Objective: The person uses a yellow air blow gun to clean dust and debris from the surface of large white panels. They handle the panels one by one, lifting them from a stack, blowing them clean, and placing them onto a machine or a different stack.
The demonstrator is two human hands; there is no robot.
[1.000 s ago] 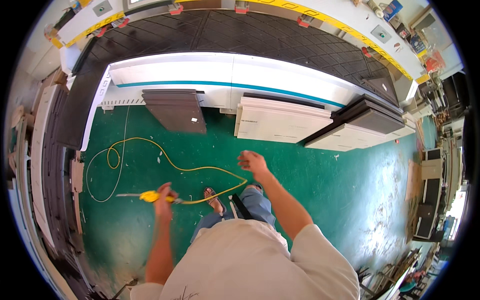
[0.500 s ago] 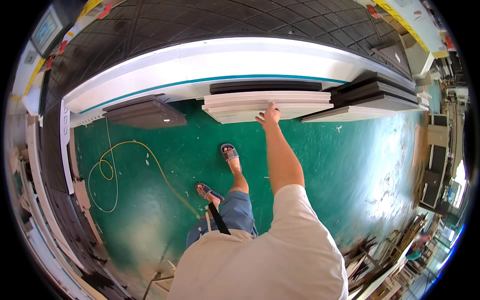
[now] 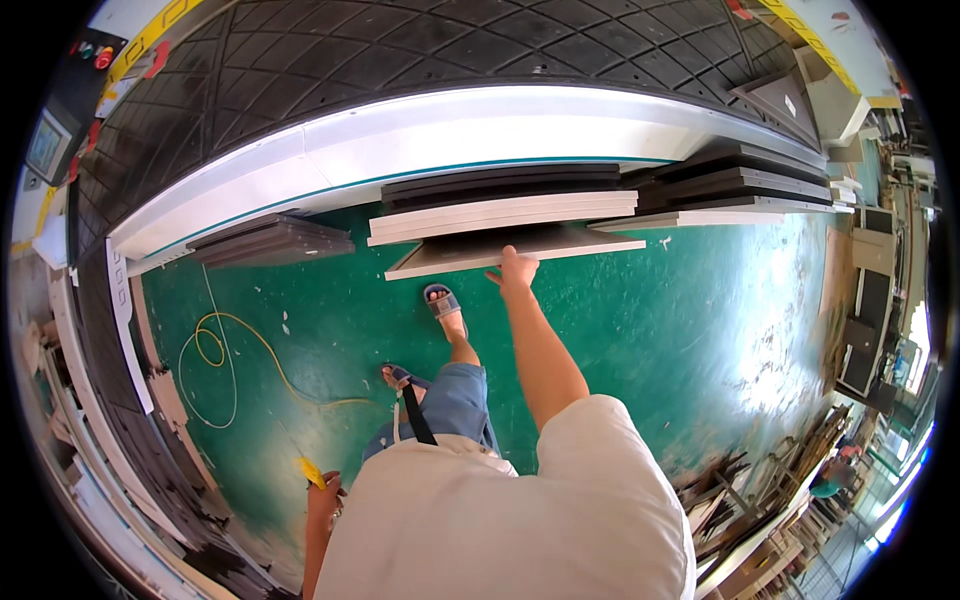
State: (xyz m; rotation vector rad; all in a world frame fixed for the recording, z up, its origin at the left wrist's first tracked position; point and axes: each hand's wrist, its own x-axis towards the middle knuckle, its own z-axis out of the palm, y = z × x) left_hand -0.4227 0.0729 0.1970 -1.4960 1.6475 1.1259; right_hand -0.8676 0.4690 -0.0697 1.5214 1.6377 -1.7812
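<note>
My right hand grips the upper edge of a board, with fingertips over the edge. The board leans out toward me, its light edge facing up and its dark face showing. Just behind it stand several light-edged boards, apart from it at the top. My left hand is low at my left side, closed around a yellow hand tool. A thin line runs out from the tool; its exact kind is unclear.
Dark boards lean behind the light ones, against a long white machine bed. More dark panels stand left and right. A yellow hose loops over the green floor. Scrap wood lies lower right.
My right hand has pulled the front board's top edge toward me, opening a gap to the stack. My left hand has come into view with the yellow tool. The view has shifted slightly.
</note>
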